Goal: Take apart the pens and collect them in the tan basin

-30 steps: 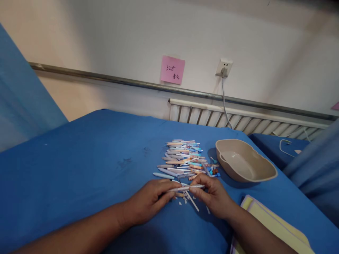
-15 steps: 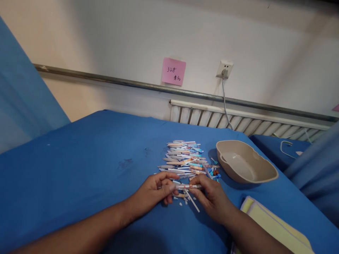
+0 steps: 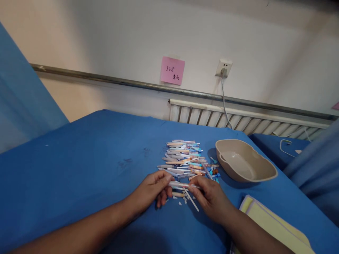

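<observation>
Between my two hands a pale pen barrel (image 3: 180, 184) lies level, just above the blue cloth. My left hand (image 3: 156, 187) pinches its left end between thumb and fingers. On its right end my right hand (image 3: 208, 195) is closed, thumb and forefinger pressed together. Beyond them spreads a pile of pen parts (image 3: 182, 155), with grey, peach, white, orange and light blue pieces. A thin white tube (image 3: 192, 201) slants under the hands, close to several tiny pale bits (image 3: 180, 203). Small blue and brown pieces (image 3: 215, 172) lie right of the pile.
A beige basin (image 3: 245, 164) stands to the right on the blue cloth (image 3: 79, 169). Folded yellow cloth (image 3: 275, 225) lies near my right forearm. At the back are a radiator (image 3: 206, 116), a metal rail (image 3: 127, 82) and a socket with a cable (image 3: 224, 68). Blue curtains hang at both sides.
My left hand has shifted slightly left and up along the pen barrel, its lower fingers now drawn away from it. My right hand has barely moved.
</observation>
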A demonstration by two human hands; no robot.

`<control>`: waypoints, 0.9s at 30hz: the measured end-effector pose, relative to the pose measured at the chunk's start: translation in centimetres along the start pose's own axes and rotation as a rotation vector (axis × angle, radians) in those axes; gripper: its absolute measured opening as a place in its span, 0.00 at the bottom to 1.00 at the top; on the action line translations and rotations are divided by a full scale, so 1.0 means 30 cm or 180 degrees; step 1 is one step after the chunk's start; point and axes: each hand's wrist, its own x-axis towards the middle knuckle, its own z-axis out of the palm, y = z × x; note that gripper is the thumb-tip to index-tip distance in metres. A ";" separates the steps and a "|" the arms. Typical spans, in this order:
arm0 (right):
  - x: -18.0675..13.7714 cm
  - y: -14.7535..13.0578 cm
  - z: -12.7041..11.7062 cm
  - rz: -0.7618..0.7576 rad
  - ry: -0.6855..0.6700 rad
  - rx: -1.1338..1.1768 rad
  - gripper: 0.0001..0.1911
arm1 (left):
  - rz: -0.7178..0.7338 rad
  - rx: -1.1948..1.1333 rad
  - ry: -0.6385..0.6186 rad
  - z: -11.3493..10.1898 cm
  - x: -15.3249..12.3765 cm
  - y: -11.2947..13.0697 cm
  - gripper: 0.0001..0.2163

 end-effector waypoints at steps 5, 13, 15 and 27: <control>-0.001 -0.002 0.000 0.0049 -0.0041 0.0001 0.10 | 0.0307 -0.0115 0.0081 -0.005 -0.003 0.008 0.14; 0.006 -0.004 -0.003 0.0067 -0.0064 0.0031 0.11 | 0.0220 -0.0024 0.0056 -0.002 -0.002 0.010 0.11; 0.007 -0.002 -0.002 0.0084 -0.0056 0.0055 0.11 | 0.0425 -0.0081 0.0148 -0.002 -0.002 0.011 0.11; 0.012 -0.001 -0.005 0.0082 -0.0048 0.0161 0.12 | 0.0353 0.0174 0.0068 -0.011 0.002 0.012 0.11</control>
